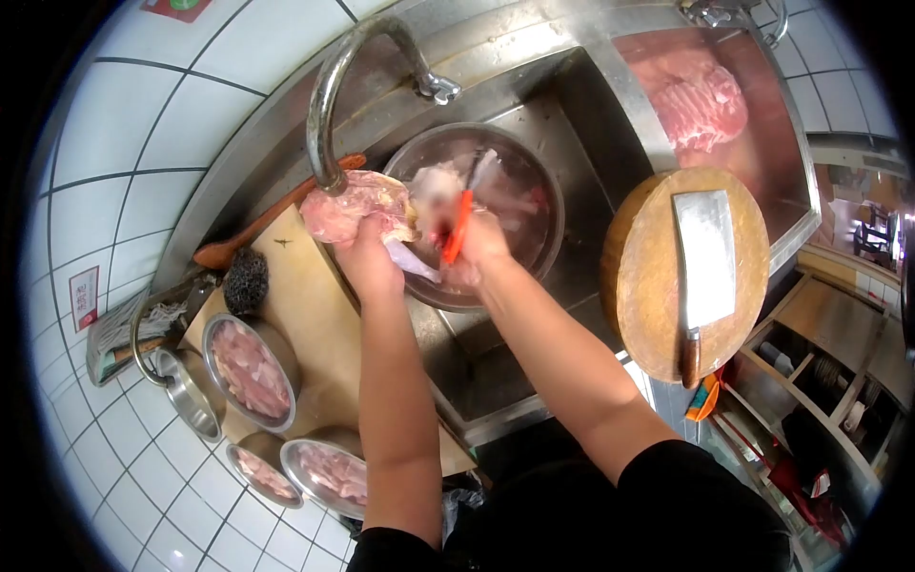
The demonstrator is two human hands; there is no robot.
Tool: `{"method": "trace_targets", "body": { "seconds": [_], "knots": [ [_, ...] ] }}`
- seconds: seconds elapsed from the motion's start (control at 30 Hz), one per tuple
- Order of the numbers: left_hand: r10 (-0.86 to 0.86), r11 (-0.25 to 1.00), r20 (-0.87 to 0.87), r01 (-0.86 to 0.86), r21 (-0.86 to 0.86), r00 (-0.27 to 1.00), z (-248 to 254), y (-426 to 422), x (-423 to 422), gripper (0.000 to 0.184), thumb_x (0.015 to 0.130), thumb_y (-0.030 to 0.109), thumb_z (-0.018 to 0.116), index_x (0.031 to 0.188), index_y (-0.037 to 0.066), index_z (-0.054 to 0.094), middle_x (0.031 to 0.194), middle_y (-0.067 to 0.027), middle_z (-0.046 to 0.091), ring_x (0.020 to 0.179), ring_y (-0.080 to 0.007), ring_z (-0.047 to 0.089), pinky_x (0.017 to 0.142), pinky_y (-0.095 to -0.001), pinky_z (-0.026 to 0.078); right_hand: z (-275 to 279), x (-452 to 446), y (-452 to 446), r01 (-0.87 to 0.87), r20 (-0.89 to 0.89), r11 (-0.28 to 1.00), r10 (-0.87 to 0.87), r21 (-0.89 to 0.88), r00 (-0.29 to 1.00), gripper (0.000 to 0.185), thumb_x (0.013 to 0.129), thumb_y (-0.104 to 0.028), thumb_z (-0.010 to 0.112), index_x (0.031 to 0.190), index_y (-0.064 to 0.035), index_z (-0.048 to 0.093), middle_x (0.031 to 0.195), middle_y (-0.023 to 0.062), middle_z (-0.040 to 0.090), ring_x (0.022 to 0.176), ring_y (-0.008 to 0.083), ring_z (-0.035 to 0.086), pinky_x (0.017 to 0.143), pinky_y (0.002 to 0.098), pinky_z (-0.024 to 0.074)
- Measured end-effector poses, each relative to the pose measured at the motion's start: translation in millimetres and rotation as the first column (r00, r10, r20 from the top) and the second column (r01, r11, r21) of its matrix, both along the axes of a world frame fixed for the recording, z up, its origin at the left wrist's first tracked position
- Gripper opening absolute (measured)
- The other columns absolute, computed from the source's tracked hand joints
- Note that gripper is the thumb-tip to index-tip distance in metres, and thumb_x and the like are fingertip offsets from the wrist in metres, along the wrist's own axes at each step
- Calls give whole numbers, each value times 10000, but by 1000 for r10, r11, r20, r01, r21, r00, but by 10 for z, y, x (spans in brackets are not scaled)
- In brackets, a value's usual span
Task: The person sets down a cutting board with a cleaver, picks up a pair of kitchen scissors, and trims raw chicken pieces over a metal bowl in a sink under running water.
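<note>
Steel sink, tiled wall, yeah, left hand grips raw chicken, right hand clamped round orange-handled scissors over a metal basin.

Tool has bright orange handle, grey tip. Held meat is pink, yellowish along one edge. Basin silver-grey. Chopping block is yellow-brown. Cleaver: silver blade, brown handle. Surface tan, wooden spoon reddish brown, scrubber black. Meat slab shows pink with whitish streaks. Wall tiles: white, dark grid lines. Sleeves black.
</note>
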State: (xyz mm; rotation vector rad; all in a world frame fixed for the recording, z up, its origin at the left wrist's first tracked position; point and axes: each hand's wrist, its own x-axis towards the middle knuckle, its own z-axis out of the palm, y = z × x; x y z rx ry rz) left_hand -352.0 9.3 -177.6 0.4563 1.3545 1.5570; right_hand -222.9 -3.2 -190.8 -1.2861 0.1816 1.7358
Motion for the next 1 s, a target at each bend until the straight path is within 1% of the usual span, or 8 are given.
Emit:
{"method": "trace_targets", "body": {
  "seconds": [0.1, 0.17, 0.3, 0.43, 0.6, 0.77, 0.9, 1.0],
  "knots": [
    [-29, 998, -76, 33, 60, 997, 24, -10, -35, 553, 839, -107, 562, 1378, -3, 494, 1261, -122, 622, 1109, -231, 640, 946, -359, 523, -372, 329, -81, 202, -114, 965, -185, 165, 976, 79, 899, -20, 664, 962, -2, 620, 770, 75, 615, 664, 180, 616, 549, 284, 503],
    [-30, 999, -68, 31, 13, 997, -1, 1, -142, 562, 839, -103, 569, 1386, -1, 485, 1264, -118, 622, 1115, -228, 634, 952, -358, 518, -322, 525, -57, 245, 57, 965, -251, 99, 966, 80, 925, -49, 670, 978, -14, 620, 792, 62, 614, 719, 180, 634, 574, 284, 509],
    [-95, 994, -35, 97, 50, 995, 105, 22, -83, 544, 843, -91, 582, 1374, -8, 493, 1262, -116, 623, 1097, -222, 639, 943, -351, 519, -80, 543, -12, -60, 360, 997, 75, -52, 930, 216, 935, -123, 712, 1088, 14, 646, 850, 47, 647, 662, 151, 603, 571, 268, 497],
    [-159, 987, -76, 161, 22, 984, 154, 11, 12, 499, 846, -79, 593, 1337, -22, 528, 1236, -110, 642, 1075, -212, 648, 931, -336, 520, -405, 506, -75, -362, 720, 923, 340, -131, 606, 400, 962, -362, 606, 1039, 17, 706, 981, 213, 724, 915, 319, 709, 854, 409, 554],
    [-307, 952, -203, 297, -79, 930, 121, -11, -11, 485, 848, -85, 582, 1328, -33, 543, 1206, -107, 668, 1052, -189, 658, 914, -313, 514, -458, 571, -103, -372, 868, 880, 411, -297, 278, 361, 896, -330, 668, 959, 20, 732, 998, 285, 700, 991, 417, 691, 888, 461, 542],
    [-72, 997, -309, 74, -5, 948, 372, -207, -12, 474, 845, -81, 588, 1316, -37, 563, 1154, -109, 690, 988, -187, 674, 885, -292, 518, -593, 752, -208, -431, 868, 808, 486, -402, 101, 351, 918, -302, 622, 983, 28, 723, 1010, 284, 693, 1018, 432, 671, 881, 476, 522],
    [114, 982, -504, -174, -72, 856, 998, -395, -140, 464, 822, -71, 624, 1284, -39, 593, 1175, -109, 686, 1001, -178, 669, 878, -278, 516, -644, 804, -294, -406, 883, 838, 450, -365, 134, 321, 914, -272, 626, 965, 31, 718, 997, 300, 686, 1011, 431, 675, 878, 481, 527],
    [168, 980, -482, -196, -9, 860, 1016, -507, -537, 455, 809, -34, 659, 1261, -45, 612, 1204, -118, 678, 1044, -179, 660, 893, -275, 510, -769, 790, -322, -393, 890, 861, 418, -323, 183, 315, 899, -264, 653, 948, 44, 693, 962, 309, 684, 981, 443, 676, 853, 485, 536]
  ]
}}
